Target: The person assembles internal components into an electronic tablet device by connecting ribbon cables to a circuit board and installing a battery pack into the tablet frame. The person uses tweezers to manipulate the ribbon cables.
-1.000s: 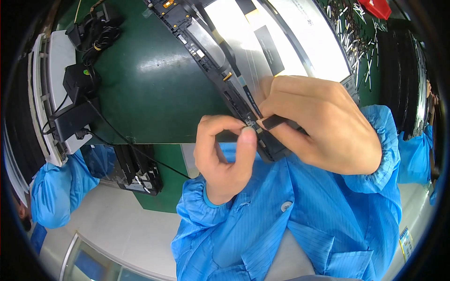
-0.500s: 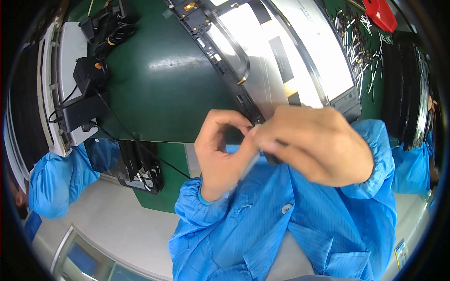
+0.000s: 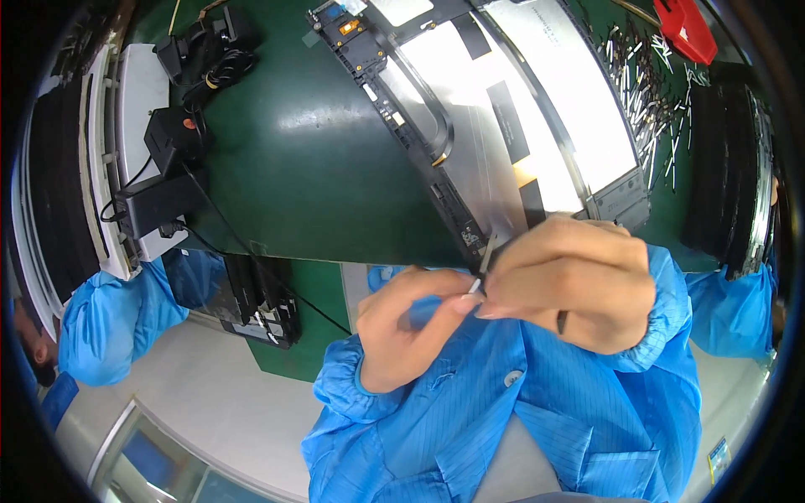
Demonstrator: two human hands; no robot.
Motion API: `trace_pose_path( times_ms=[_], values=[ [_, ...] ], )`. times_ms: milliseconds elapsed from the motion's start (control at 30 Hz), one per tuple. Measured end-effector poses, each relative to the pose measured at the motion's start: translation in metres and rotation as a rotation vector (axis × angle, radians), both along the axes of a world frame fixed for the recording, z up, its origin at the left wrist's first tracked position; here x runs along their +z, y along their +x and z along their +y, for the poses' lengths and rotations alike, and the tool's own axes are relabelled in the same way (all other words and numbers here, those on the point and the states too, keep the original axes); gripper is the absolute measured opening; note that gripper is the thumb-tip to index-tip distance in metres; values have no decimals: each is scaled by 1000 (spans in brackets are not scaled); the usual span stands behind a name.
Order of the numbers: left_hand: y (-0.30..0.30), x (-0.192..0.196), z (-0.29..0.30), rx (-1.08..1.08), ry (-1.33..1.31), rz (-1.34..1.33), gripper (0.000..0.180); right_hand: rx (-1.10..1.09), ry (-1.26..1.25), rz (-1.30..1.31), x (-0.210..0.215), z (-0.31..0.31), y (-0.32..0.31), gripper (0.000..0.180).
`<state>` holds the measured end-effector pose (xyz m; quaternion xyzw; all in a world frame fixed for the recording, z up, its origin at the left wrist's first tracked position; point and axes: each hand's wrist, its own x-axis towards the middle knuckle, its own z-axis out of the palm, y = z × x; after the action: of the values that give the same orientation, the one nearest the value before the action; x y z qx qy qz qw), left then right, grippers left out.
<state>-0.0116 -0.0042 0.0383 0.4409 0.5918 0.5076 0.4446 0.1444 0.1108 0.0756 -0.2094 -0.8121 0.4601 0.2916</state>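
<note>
In front of my chest, my left hand (image 3: 411,331) pinches a small white strip (image 3: 475,286) between thumb and forefinger. My right hand (image 3: 574,281) meets it from the right, fingers closed and slightly blurred. A thin greyish stick (image 3: 487,251) shows beside the right fingertips, and a short dark end (image 3: 562,321) pokes out beneath them; whether these belong to one thing I cannot tell. Just beyond both hands lies an opened flat panel device (image 3: 470,113) with silver sheets and a black frame edge. Its near corner is partly hidden by my right hand.
Many loose black-and-white strips (image 3: 641,105) lie right of the panel, near a red plastic thing (image 3: 686,32). Dark stacked panels (image 3: 725,168) stand at the far right. Black power adapters (image 3: 159,201) with cables occupy the left of the green table (image 3: 302,193). Other people's blue sleeves (image 3: 117,323) show at both sides.
Both hands have drawn toward my body and away from the panel's edge. The white strip now shows at the left fingertips, and more of the panel's near corner is visible.
</note>
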Motion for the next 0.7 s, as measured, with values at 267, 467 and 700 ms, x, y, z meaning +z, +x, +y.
trace_pose_path(
  times_ms=[267, 467, 700],
  values=[
    [1, 3, 23, 32, 317, 137, 23, -21, 82, 111, -6, 6, 10, 18],
    [0, 13, 43, -247, 613, 769, 52, -298, 426, 34, 21, 44, 54, 16],
    [0, 5, 41, -50, 593, 515, 21, -1209, 850, -460, -3, 229, 222, 28]
  ],
)
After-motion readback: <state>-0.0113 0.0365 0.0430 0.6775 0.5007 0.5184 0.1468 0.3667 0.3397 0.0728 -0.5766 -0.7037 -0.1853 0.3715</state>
